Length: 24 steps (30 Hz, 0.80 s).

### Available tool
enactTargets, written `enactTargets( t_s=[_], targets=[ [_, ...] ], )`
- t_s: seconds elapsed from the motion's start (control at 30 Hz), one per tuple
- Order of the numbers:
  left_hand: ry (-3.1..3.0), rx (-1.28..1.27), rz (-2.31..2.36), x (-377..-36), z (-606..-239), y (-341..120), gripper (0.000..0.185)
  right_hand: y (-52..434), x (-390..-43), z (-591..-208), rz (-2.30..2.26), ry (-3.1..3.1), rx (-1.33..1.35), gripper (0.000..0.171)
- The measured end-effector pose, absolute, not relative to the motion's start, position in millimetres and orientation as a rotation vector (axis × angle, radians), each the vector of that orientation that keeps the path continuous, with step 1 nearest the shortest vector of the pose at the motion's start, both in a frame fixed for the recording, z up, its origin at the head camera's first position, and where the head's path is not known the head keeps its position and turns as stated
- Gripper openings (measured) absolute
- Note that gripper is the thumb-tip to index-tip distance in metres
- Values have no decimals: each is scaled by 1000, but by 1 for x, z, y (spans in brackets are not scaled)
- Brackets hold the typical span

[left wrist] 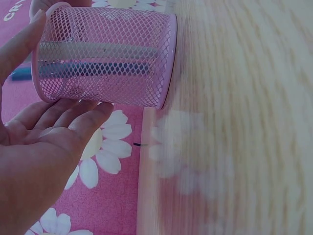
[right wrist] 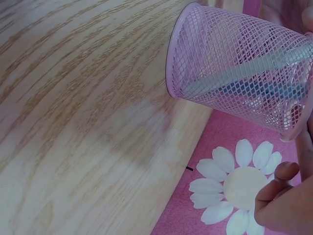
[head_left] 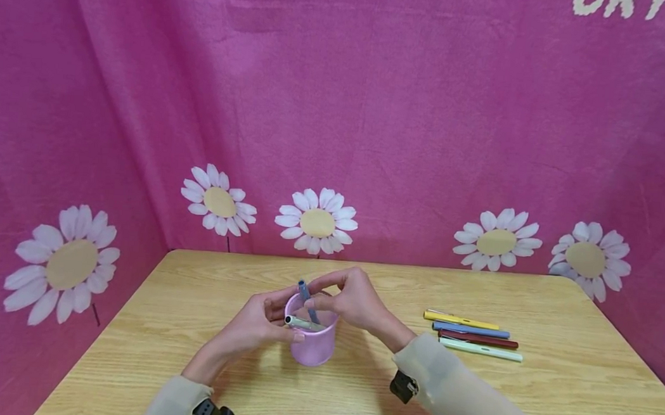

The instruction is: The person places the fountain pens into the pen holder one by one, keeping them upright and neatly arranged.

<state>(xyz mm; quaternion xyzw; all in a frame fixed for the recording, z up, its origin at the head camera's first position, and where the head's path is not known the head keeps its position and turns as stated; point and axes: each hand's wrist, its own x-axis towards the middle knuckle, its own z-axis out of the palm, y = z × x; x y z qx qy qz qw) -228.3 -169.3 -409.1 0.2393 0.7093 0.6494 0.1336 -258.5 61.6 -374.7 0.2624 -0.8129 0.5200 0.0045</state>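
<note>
A pink mesh pen cup (head_left: pixel 313 349) stands upright on the wooden table. My left hand (head_left: pixel 257 325) holds it at the side, thumb near the front of the rim and fingers against the mesh, as the left wrist view also shows. In the cup lean a pale pen (head_left: pixel 305 324) and a dark blue pen (head_left: pixel 307 300), whose top end sticks up past the rim. My right hand (head_left: pixel 356 302) reaches over the rim and pinches the blue pen between thumb and fingers. Through the mesh, the blue pen (right wrist: pixel 264 90) shows beside the pale pen (right wrist: pixel 234 74).
To the right on the table (head_left: pixel 189 313) several pens lie side by side: a yellow pen (head_left: pixel 463 320), a blue pen (head_left: pixel 470 330), a dark red pen (head_left: pixel 480 339) and a pale green pen (head_left: pixel 480 350). A pink cloth (head_left: pixel 406 123) with daisies hangs behind the table.
</note>
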Motion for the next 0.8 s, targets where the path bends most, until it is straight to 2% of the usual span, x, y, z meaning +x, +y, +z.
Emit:
enactTargets(
  t_s=[0.33,0.53,0.8],
  targets=[
    [2033,672,1902,-228,-409,-169,90,74,-251,-362,1531,-2551,873,18],
    [2045,653,1909,-229,-409,-167,90,101,-240,-352,1384,-2615,972,18],
    [2070,657,1913,-227,-409,-168,90,148,-221,-356,1184,-2673,940,16]
  ],
)
